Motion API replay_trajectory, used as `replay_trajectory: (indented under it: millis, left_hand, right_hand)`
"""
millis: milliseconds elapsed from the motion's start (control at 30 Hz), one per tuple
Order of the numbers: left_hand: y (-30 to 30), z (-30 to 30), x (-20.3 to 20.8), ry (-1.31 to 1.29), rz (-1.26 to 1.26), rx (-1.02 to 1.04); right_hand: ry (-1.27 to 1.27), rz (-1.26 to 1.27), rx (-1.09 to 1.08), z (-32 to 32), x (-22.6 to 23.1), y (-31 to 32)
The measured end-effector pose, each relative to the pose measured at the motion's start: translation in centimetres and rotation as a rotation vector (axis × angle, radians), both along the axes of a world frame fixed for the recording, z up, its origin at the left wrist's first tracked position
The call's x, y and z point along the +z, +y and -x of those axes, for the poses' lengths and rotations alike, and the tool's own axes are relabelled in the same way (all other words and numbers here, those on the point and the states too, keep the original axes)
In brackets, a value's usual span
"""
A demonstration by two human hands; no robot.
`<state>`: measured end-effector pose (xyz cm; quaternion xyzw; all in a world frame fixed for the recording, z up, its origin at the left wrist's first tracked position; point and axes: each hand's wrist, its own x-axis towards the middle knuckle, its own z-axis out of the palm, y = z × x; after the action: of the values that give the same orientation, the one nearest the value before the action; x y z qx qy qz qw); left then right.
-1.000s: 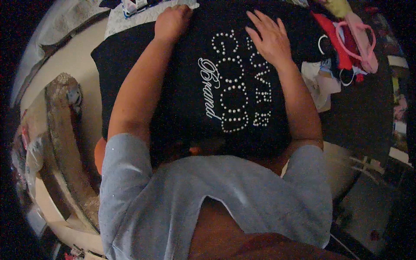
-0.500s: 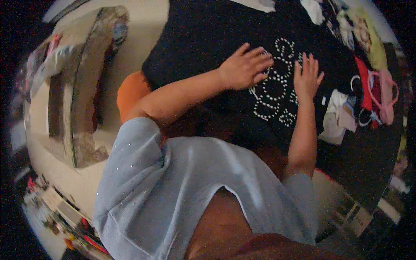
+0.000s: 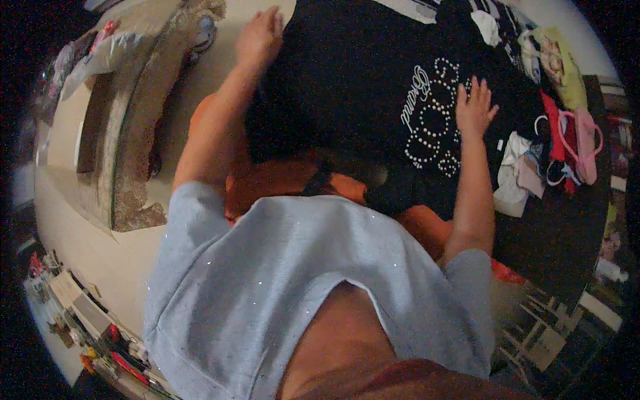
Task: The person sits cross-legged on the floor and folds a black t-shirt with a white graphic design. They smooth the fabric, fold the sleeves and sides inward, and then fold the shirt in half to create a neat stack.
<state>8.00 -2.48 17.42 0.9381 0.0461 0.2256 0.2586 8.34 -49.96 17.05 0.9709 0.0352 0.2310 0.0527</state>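
A black shirt point(image 3: 340, 73) lies spread in front of me, with a white bead pattern point(image 3: 435, 120) and white lettering on it. My right hand point(image 3: 475, 110) rests on the fabric at the pattern's right side, fingers extended and spread. Far out to the left, my left hand point(image 3: 261, 37) is beside the shirt's left edge. Its fingers point away from me and look slightly apart, though they are a bit smeared; nothing shows in them.
Small white cloths point(image 3: 517, 177) lie to the right, next to red fabric and a pink hanger point(image 3: 585, 150). More clothes, including a yellow-green piece point(image 3: 560, 63), are at the far right. A worn low wooden piece point(image 3: 123, 153) stands on the pale floor at left.
My left hand has moved off the bead pattern, leftward and away from me to the shirt's left edge, uncovering the lettering. My right hand stays on the shirt.
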Motion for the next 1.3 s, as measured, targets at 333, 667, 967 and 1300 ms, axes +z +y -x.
replay_trajectory:
  millis: [333,667,967,1300]
  left_hand:
    - [-13.6,7.2,-3.7,-0.233,-0.302,-0.348]
    - [2.6,5.5,-8.7,0.222,-0.029,0.269]
    - [-18.3,11.4,-2.4,-0.336,-0.209,-0.48]
    - [-8.8,11.0,-6.2,-0.23,-0.259,-0.017]
  right_hand:
    - [0.072,-0.269,0.594,7.4,-1.2,16.4]
    - [0.077,-0.224,0.59,7.2,-1.3,16.5]
    - [0.069,-0.022,0.526,5.7,-4.0,15.6]
    - [0.052,-0.193,0.588,7.2,-1.8,16.3]
